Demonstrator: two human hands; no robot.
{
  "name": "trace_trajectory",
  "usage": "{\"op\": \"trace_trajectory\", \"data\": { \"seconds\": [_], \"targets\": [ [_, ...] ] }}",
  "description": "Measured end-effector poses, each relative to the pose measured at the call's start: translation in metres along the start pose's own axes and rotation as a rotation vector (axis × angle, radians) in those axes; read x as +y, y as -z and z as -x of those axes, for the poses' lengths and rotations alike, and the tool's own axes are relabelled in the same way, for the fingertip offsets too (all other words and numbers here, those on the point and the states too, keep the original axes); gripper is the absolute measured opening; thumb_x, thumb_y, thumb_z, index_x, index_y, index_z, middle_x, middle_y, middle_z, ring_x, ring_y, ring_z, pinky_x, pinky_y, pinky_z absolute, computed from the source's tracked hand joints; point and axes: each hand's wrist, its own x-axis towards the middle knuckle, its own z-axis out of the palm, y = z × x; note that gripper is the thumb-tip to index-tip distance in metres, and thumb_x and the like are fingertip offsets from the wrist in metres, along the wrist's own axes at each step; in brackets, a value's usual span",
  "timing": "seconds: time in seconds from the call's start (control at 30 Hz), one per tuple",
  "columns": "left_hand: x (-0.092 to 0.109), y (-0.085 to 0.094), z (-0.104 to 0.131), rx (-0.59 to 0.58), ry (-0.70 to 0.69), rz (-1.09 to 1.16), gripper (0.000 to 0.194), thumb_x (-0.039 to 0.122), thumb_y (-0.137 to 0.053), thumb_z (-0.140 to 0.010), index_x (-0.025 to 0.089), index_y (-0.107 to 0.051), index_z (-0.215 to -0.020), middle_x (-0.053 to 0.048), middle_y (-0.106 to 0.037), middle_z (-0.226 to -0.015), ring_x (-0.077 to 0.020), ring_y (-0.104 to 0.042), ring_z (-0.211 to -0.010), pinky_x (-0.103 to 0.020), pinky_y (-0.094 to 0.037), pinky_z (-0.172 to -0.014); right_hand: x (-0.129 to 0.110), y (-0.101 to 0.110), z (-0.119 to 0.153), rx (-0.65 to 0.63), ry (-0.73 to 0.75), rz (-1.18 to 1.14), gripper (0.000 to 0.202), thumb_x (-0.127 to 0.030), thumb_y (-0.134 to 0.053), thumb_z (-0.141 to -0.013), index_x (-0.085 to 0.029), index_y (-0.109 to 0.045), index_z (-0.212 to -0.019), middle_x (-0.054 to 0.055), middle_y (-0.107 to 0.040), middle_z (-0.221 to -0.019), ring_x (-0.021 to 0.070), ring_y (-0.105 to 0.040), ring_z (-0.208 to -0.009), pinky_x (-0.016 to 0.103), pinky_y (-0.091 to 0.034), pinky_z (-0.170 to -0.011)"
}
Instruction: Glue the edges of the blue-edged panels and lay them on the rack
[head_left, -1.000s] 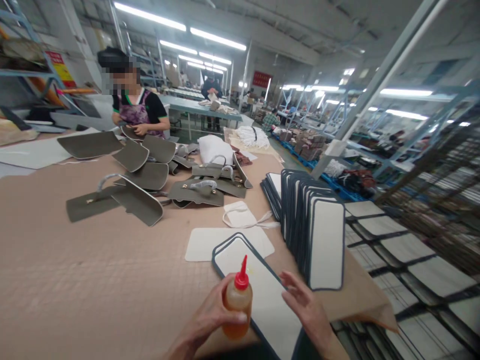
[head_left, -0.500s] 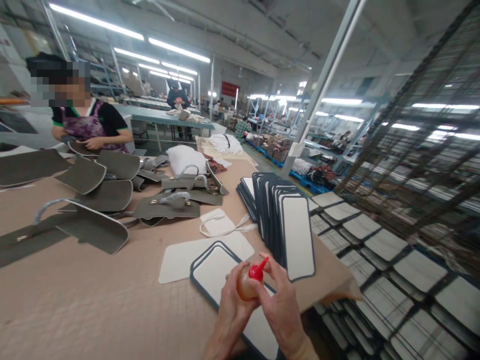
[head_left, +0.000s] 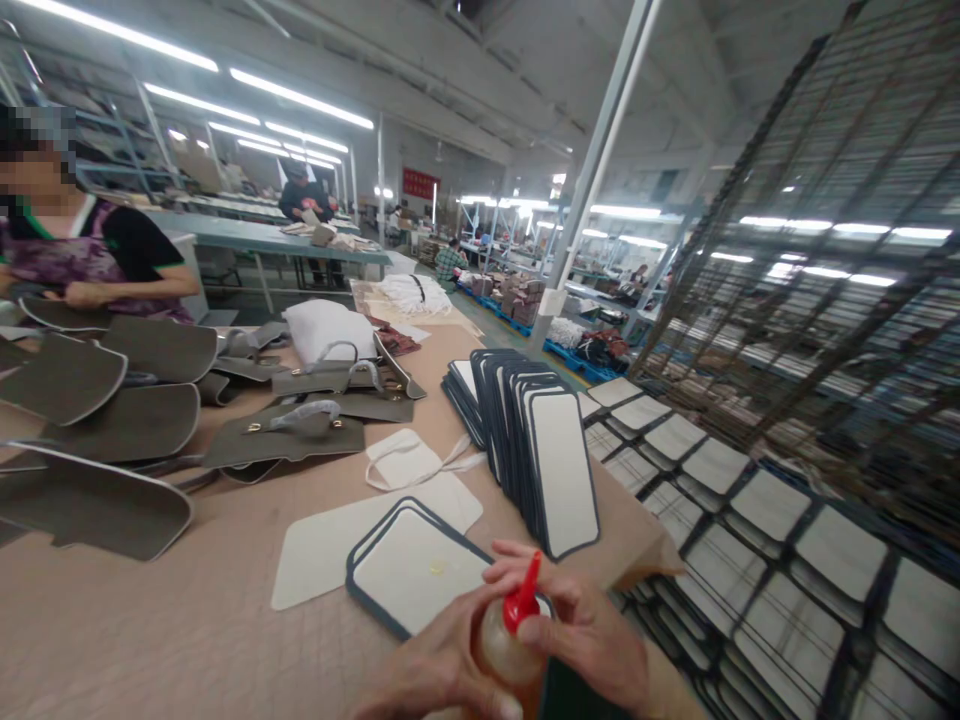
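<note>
At the lower centre, my left hand [head_left: 442, 655] is wrapped round a clear bottle [head_left: 499, 640] of amber liquid. The bottle stands roughly upright. My right hand [head_left: 592, 625] has its thumb and fingers at the red nozzle cap [head_left: 521, 605] on top. Partly under my hands lie white panels with dark edges [head_left: 412, 570], the top one bearing a small yellowish spot. A plain cream sheet [head_left: 300, 555] lies beside them. Behind my right hand leans a fanned row of dark-edged white panels [head_left: 559, 470].
Grey-brown bag pieces with handles [head_left: 285, 435] cover the table's left side. A white strap piece [head_left: 401, 460] and a white bundle [head_left: 326, 330] lie further back. Across the table at left is a person [head_left: 97, 240]. Racks of panels [head_left: 720, 465] fill the right.
The view has swung right, so table items appear further left. My hands and the bottle have come lower and nearer; the bottle is more upright, and the yellowish spot now shows on the top panel.
</note>
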Motion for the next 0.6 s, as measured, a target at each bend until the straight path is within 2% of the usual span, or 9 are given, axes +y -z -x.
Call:
{"op": "trace_trajectory", "data": {
  "seconds": [0.07,0.17,0.23,0.3,0.37,0.43,0.5,0.57,0.6],
  "targets": [
    [-0.008,-0.001,-0.005,0.053,-0.030,-0.039,0.075,0.021,-0.086,-0.047,0.022,-0.062,-0.118,-0.003,-0.058,-0.120,-0.0277,-0.049,-0.115,-0.035,-0.035,-0.101,0.005,-0.004,0.001,0.095,-0.007,0.046,0.033,-0.051,-0.060,-0.080,-0.027,-0.066,-0.102,0.006,-0.066,-0.112,0.0257,-0.041,-0.128,0.047,-0.032,-0.105],
    [-0.031,-0.003,-0.018,0.364,-0.059,-0.092,0.075,0.023,-0.086,-0.044,0.022,-0.062,-0.114,-0.006,-0.060,-0.117,-0.0309,-0.052,-0.111,-0.038,-0.041,-0.096,0.023,-0.014,-0.001,0.368,-0.019,0.179,0.038,-0.054,-0.062,-0.076,-0.024,-0.069,-0.098,0.010,-0.067,-0.110,0.0299,-0.048,-0.121,0.049,-0.038,-0.101],
    [-0.046,-0.004,-0.028,0.597,-0.061,-0.106,0.061,0.031,-0.079,-0.054,0.022,-0.061,-0.111,-0.008,-0.059,-0.117,-0.0322,-0.054,-0.107,-0.042,-0.047,-0.087,0.035,-0.023,-0.004,0.529,-0.040,0.235,0.042,-0.056,-0.060,-0.076,-0.022,-0.069,-0.099,0.014,-0.064,-0.115,0.0327,-0.049,-0.119,0.053,-0.036,-0.102],
    [-0.054,-0.004,-0.035,0.730,-0.086,-0.154,0.051,0.033,-0.074,-0.061,0.024,-0.061,-0.109,-0.009,-0.057,-0.119,-0.0333,-0.052,-0.110,-0.044,-0.046,-0.089,0.045,-0.033,-0.007,0.632,-0.070,0.255,0.043,-0.053,-0.056,-0.080,-0.019,-0.067,-0.103,0.018,-0.059,-0.122,0.0338,-0.048,-0.121,0.056,-0.032,-0.104],
    [-0.052,-0.001,-0.037,0.757,-0.119,-0.249,0.055,0.028,-0.078,-0.055,0.026,-0.062,-0.107,-0.009,-0.057,-0.121,-0.0348,-0.047,-0.118,-0.045,-0.039,-0.099,0.049,-0.041,-0.006,0.674,-0.083,0.263,0.044,-0.051,-0.055,-0.082,-0.019,-0.064,-0.110,0.016,-0.056,-0.126,0.0326,-0.045,-0.124,0.056,-0.030,-0.106],
    [-0.044,0.002,-0.033,0.714,-0.120,-0.307,0.064,0.023,-0.083,-0.046,0.027,-0.064,-0.106,-0.009,-0.059,-0.119,-0.0364,-0.046,-0.118,-0.045,-0.036,-0.102,0.049,-0.045,0.001,0.616,-0.052,0.213,0.049,-0.053,-0.052,-0.083,-0.022,-0.057,-0.121,0.013,-0.055,-0.129,0.0298,-0.043,-0.127,0.051,-0.033,-0.106],
    [-0.034,0.005,-0.027,0.619,-0.085,-0.306,0.071,0.023,-0.085,-0.043,0.025,-0.062,-0.110,-0.009,-0.060,-0.117,-0.0357,-0.049,-0.113,-0.043,-0.040,-0.098,0.048,-0.042,0.011,0.579,0.010,0.137,0.065,-0.059,-0.046,-0.084,-0.023,-0.038,-0.138,0.013,-0.048,-0.137,0.0283,-0.043,-0.127,0.047,-0.038,-0.103],
    [-0.025,0.007,-0.019,0.496,-0.025,-0.244,0.076,0.027,-0.085,-0.044,0.021,-0.059,-0.115,-0.009,-0.062,-0.113,-0.0323,-0.054,-0.106,-0.039,-0.042,-0.094,0.046,-0.033,0.021,0.642,0.047,0.099,0.079,-0.062,-0.042,-0.084,-0.024,-0.012,-0.146,0.013,-0.033,-0.147,0.0282,-0.035,-0.132,0.050,-0.036,-0.104],
    [-0.021,0.008,-0.015,0.431,0.007,-0.211,0.078,0.029,-0.085,-0.044,0.019,-0.058,-0.116,-0.008,-0.062,-0.111,-0.0303,-0.055,-0.102,-0.037,-0.043,-0.092,0.043,-0.027,0.024,0.685,0.042,0.112,0.080,-0.062,-0.043,-0.084,-0.026,-0.007,-0.146,0.012,-0.027,-0.150,0.0279,-0.030,-0.135,0.052,-0.031,-0.106]
  ]
}}
